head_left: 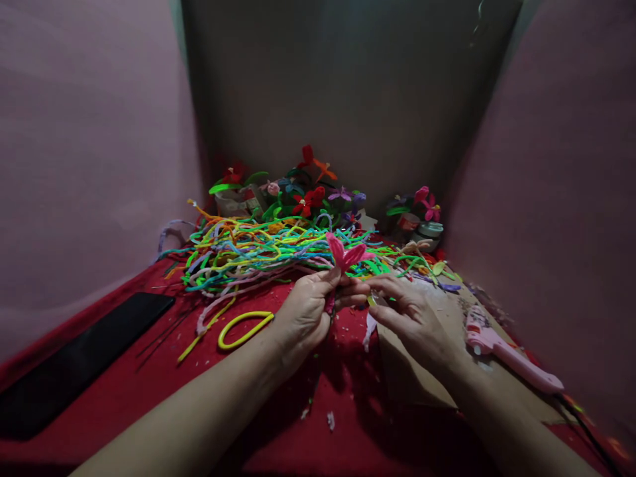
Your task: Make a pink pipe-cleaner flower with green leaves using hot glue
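Observation:
My left hand (311,308) is closed around the base of a pink pipe-cleaner flower (342,253), petals pointing up and away from me. Just to its right, my right hand (410,315) pinches a small yellowish, shiny piece (371,301) between thumb and fingers; what exactly it is I cannot make out. The fingertips of both hands nearly meet under the flower. A pale lilac fuzzy strip (369,331) shows below the right fingers. Behind the hands spreads a heap of multicoloured pipe cleaners (258,248).
A pink glue gun (514,361) lies on a cardboard sheet (417,377) at right. On the red cloth (278,424) are a yellow loop (243,330) and a black flat slab (94,358). Finished pipe-cleaner flowers (311,201) and a jar (428,232) stand at the back.

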`<state>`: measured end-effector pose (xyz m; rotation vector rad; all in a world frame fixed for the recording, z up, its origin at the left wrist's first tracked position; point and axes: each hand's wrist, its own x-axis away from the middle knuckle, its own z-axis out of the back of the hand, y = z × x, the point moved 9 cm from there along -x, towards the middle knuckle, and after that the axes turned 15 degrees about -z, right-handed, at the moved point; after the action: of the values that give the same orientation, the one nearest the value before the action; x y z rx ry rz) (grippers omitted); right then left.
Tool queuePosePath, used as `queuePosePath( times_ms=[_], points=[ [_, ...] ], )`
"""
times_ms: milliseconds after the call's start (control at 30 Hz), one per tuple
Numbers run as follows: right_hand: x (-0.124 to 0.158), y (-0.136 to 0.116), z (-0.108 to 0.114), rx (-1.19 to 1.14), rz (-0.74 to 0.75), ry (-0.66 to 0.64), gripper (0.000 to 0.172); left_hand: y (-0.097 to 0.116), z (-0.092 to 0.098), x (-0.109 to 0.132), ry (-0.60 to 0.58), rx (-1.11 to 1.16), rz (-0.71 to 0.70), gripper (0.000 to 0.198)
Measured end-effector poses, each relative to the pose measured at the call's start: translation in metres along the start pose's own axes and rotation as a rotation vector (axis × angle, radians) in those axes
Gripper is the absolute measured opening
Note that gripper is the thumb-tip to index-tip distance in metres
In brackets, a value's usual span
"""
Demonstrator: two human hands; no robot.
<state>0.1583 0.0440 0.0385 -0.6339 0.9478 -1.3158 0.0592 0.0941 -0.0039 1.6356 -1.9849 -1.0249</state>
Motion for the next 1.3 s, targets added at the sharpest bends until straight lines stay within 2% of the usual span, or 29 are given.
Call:
queuePosePath(
  times_ms=[133, 267, 400, 533, 667, 800, 1000, 1300],
  points=[
    [-0.006, 0.016, -0.007, -0.171, -0.148, -0.070, 0.020, -0.002, -0.001, 0.001, -0.028, -0.015, 0.002, 0.023],
    [-0.009, 0.023, -0.011, -0.251, -0.220, -0.071, 0.017, -0.003, 0.003, 0.002, 0.024, -0.053, 0.006, 0.020],
    [-0.010, 0.023, -0.002, -0.243, -0.200, -0.022, 0.017, -0.004, 0.000, 0.004, 0.021, -0.084, 0.034, 0.023],
    [-0.008, 0.018, 0.015, -0.303, -0.085, 0.084, 0.017, -0.001, 0.003, 0.006, 0.057, -0.126, -0.005, 0.022],
    [-0.003, 0.007, 0.012, -0.364, -0.003, 0.068, 0.012, -0.007, 0.000, 0.011, -0.047, -0.209, -0.009, 0.026],
    [-0.003, 0.009, -0.001, -0.373, -0.123, 0.043, 0.015, -0.016, -0.007, 0.017, -0.136, -0.266, 0.016, 0.030],
    [0.001, 0.014, -0.001, -0.380, -0.187, 0.171, 0.022, -0.020, -0.008, 0.019, -0.137, -0.394, 0.012, 0.025],
    [0.002, 0.029, -0.008, -0.523, -0.262, 0.169, 0.018, -0.019, -0.010, 0.018, -0.139, -0.425, -0.007, 0.028]
  ],
)
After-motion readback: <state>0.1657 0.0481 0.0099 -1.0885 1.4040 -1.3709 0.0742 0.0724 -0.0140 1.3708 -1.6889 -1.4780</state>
